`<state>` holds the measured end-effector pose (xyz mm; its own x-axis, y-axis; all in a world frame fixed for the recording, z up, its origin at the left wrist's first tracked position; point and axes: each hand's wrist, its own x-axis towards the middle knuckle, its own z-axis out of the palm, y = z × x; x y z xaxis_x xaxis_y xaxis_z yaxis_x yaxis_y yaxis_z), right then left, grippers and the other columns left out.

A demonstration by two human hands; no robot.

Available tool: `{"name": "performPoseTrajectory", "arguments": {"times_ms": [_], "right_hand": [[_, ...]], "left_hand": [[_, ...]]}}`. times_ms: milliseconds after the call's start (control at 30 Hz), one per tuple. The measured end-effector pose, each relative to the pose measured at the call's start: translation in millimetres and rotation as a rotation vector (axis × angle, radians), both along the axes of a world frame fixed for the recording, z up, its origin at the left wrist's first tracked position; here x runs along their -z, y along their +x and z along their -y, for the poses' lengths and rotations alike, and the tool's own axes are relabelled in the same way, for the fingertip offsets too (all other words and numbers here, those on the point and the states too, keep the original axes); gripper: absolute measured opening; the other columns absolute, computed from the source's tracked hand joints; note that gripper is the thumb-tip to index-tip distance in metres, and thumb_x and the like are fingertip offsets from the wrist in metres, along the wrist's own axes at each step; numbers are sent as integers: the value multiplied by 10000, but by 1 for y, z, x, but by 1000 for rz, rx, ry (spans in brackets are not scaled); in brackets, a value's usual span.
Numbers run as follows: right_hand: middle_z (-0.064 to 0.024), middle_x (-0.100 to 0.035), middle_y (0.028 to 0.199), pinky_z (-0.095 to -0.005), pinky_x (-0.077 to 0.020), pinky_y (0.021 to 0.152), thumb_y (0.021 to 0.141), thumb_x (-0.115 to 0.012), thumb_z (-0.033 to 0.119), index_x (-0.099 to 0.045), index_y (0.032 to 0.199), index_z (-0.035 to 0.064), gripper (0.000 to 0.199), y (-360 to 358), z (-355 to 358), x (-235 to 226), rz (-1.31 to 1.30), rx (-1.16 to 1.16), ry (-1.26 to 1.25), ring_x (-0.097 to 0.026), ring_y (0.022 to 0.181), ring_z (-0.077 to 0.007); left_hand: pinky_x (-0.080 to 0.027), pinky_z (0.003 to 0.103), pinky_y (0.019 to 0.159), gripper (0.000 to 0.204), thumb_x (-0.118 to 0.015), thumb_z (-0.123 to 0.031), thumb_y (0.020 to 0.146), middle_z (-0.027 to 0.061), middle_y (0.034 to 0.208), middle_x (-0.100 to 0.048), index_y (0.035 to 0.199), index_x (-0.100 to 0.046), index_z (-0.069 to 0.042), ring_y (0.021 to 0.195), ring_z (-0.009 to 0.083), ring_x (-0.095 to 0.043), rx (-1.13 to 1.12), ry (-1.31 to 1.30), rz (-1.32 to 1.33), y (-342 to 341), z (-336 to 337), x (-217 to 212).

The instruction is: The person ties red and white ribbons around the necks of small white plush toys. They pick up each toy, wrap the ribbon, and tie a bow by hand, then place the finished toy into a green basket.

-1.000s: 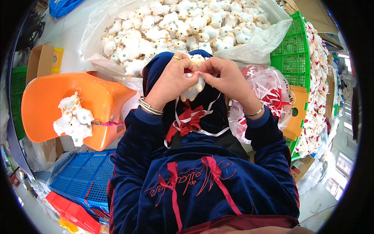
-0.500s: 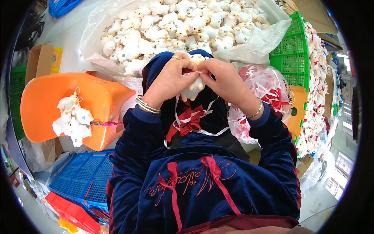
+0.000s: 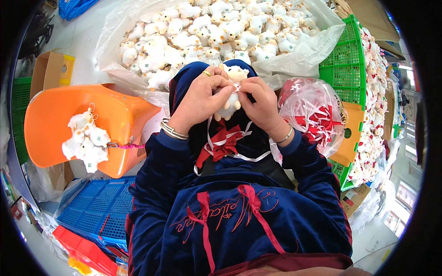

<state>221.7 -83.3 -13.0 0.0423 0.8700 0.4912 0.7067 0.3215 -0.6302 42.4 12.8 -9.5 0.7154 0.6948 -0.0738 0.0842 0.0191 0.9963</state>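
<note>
Item: small white plush lamb (image 3: 229, 94), held upright over the lap, just nearer the person than the big clear bag of white plush lambs (image 3: 207, 32); a thin white ribbon (image 3: 237, 86) sits at its neck.

Left hand (image 3: 199, 102): closed round the lamb's left side, thumb and forefinger pinched at the ribbon; gold ring and metal bangles worn.

Right hand (image 3: 261, 103): fingers curled, tips pinched on the ribbon from the other side, touching the left hand; a bangle at the wrist.

Below the lamb: loose red and white ribbons (image 3: 221, 142) on the dark lap.

Left of the lamb: orange plastic chair (image 3: 50, 115) on its side, a cluster of finished lambs (image 3: 86, 140) tied to it; blue crate (image 3: 99, 209) nearer the person.

Right of the lamb: clear bag of red bows (image 3: 317, 117); green crate (image 3: 345, 64) beyond it.

Handling note, as a judgement: the knot wants both pinches kept close to the neck, the ribbon tails even, the toy steadied by the left palm so the bow lands centred under the chin.

Against the view one second ago: hands and lamb sit in nearly the same spot over the lap; the fingertips have drawn tighter at the neck; chair, bags and crates unchanged.
</note>
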Motion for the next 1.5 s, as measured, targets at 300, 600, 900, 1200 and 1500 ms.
{"name": "performPoseTrajectory", "arguments": {"times_ms": [300, 600, 900, 1200, 1500], "right_hand": [[-117, -676, 952, -383, -533, 706, 807, -766, -31, -648, 973, 50, 219, 7, -2, 12, -19, -45, 81, -656, 827, -312], [-96, -680, 957, -368, -528, 711, 799, -769, -23, -667, 954, 58, 203, 15, 1, 12, 4, -89, 62, -652, 823, -292], [-105, -678, 973, -364, -529, 721, 816, -761, -21, -660, 974, 47, 199, 18, 1, 10, -15, -135, 39, -653, 830, -292], [-122, -682, 956, -357, -540, 738, 864, -729, -48, -656, 1048, 34, 215, 13, 6, -3, -146, -85, -49, -670, 840, -297], [-87, -662, 928, -299, -498, 718, 907, -669, -39, -638, 1034, 21, 144, 9, 17, 4, -183, 188, -44, -616, 802, -186]], "left_hand": [[-531, 255, 786, 144, -729, -83, 923, 65, 1079, -611, 995, -725, 43, 897, 129, -642, -26, 100, -47, 1, 4, -4], [-530, 252, 814, 133, -726, -84, 917, 63, 1099, -587, 986, -724, 30, 937, 125, -631, 2, 62, -38, 4, 2, -8], [-530, 309, 773, 108, -706, -65, 890, 113, 1025, -596, 909, -691, 40, 904, 225, -630, -43, 140, -8, 7, 6, -9], [-498, 315, 763, 69, -682, -42, 882, 91, 983, -606, 899, -635, 5, 906, 219, -604, -54, 330, -78, 10, 11, -9], [-515, 417, 730, 106, -636, -30, 910, 147, 940, -614, 995, -573, -19, 822, 326, -637, -348, 425, -40, 19, 32, -1]]}}
